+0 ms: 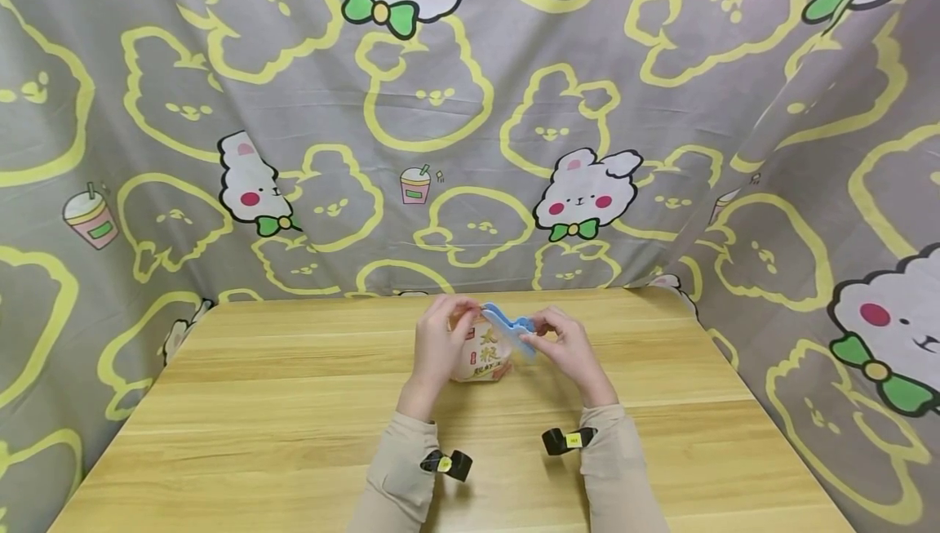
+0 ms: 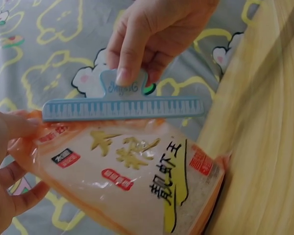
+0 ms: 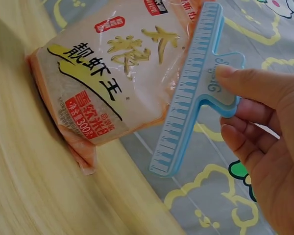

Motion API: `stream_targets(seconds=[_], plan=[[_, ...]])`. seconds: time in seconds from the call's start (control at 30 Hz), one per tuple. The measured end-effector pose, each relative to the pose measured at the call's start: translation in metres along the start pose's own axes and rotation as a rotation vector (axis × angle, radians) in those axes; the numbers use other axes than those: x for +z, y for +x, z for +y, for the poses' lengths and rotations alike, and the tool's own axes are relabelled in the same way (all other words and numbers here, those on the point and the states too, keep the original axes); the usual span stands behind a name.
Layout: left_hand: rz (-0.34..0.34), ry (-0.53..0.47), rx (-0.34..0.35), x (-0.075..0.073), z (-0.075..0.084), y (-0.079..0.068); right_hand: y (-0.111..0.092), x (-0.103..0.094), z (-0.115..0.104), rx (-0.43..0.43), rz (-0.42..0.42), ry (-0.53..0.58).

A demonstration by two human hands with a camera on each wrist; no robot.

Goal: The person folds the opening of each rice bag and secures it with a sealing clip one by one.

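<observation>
A small orange and clear bag of rice [image 1: 485, 356] stands on the table, its printed front toward me. My left hand [image 1: 441, 345] pinches the bag's top corner, seen at the left edge of the left wrist view. In my right hand [image 1: 569, 345] is a light blue bag clip [image 3: 188, 93] with a piano-key pattern, its handle pinched between thumb and fingers. The clip's long bar lies along the top edge of the rice bag [image 2: 132, 166]. Whether the bar has closed over the plastic, I cannot tell.
Light wood-grain table [image 1: 257, 419] spreads around the bag. Behind it and at both sides hangs a grey curtain [image 1: 470, 166] with yellow and white cartoon animals. A black camera mount is strapped on each wrist over beige sleeves [image 1: 404, 468].
</observation>
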State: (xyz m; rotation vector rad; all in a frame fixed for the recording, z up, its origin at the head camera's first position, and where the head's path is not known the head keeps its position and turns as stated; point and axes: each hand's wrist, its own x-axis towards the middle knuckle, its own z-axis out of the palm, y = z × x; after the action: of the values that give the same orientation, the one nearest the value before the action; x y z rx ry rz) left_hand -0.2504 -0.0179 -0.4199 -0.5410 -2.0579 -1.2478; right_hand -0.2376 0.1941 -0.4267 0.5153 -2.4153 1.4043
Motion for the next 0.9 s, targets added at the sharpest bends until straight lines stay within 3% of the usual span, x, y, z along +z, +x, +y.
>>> stream_targets(seconds=[0.17,0.33,0.47,0.8,0.9], plan=[[-0.016,0.004,-0.017,-0.006,-0.005,0.002,0.004,0.007,0.021,-0.026,0.035,-0.019],[-0.053,0.010,-0.091,-0.014,-0.012,0.003,0.005,0.008,0.027,-0.041,0.049,-0.012],[-0.071,-0.002,-0.133,-0.020,-0.017,0.003,0.005,0.009,0.027,-0.045,0.058,0.000],[-0.059,-0.103,-0.149,-0.019,-0.019,0.005,0.004,0.009,0.026,-0.035,0.073,-0.002],[-0.054,-0.126,-0.165,-0.018,-0.019,0.005,0.002,0.006,0.015,-0.055,0.072,-0.013]])
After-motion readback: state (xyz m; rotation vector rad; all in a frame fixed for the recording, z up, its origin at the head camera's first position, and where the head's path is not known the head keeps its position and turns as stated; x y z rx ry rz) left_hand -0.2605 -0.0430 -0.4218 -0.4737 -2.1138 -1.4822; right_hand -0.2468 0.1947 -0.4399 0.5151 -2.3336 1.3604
